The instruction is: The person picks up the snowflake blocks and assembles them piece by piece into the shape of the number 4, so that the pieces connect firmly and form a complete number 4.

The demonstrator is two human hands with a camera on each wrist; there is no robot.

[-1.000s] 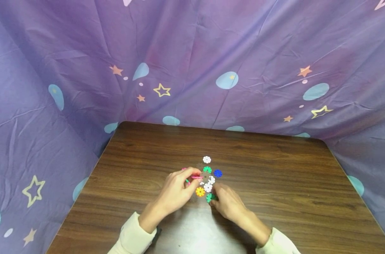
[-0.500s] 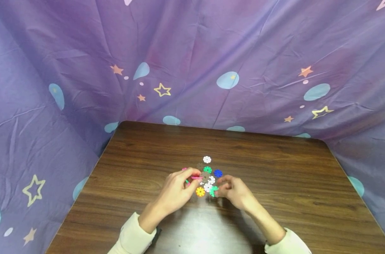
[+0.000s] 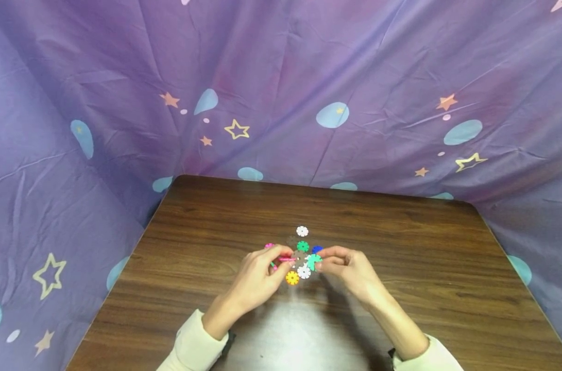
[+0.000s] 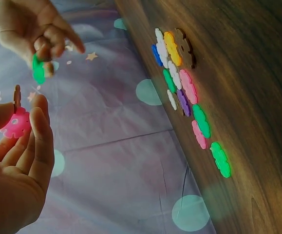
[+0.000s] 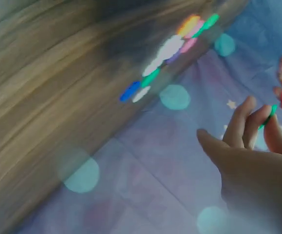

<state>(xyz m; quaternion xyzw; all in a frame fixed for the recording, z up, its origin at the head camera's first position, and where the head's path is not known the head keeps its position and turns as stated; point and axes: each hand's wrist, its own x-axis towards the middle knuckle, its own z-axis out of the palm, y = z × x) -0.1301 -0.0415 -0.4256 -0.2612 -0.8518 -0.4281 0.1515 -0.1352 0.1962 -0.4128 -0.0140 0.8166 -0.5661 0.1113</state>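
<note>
My left hand [image 3: 255, 273] pinches a pink notched plastic disc [image 4: 16, 124] between thumb and fingers. A brown notched disc [image 3: 300, 257] stands joined to the pink one at an angle. Between the thumb and fingers of my right hand [image 3: 357, 273] is a green notched disc [image 3: 313, 262], a short way apart from the joined pair in the left wrist view [image 4: 38, 70]. Both hands are raised above the table, over a cluster of loose discs. Part of that cluster is hidden behind the hands in the head view.
Loose notched discs lie flat on the wooden table [image 3: 206, 221]: a yellow one [image 3: 292, 278], a white one [image 3: 304, 271], a blue one [image 3: 317, 249], a green one [image 3: 303, 246] and a farther white one [image 3: 302, 231]. A purple patterned curtain [image 3: 281, 103] hangs behind the table.
My right hand has picked up the green disc from the near side of the cluster and moved it up and away, beside the brown disc. The left hand has stayed in place.
</note>
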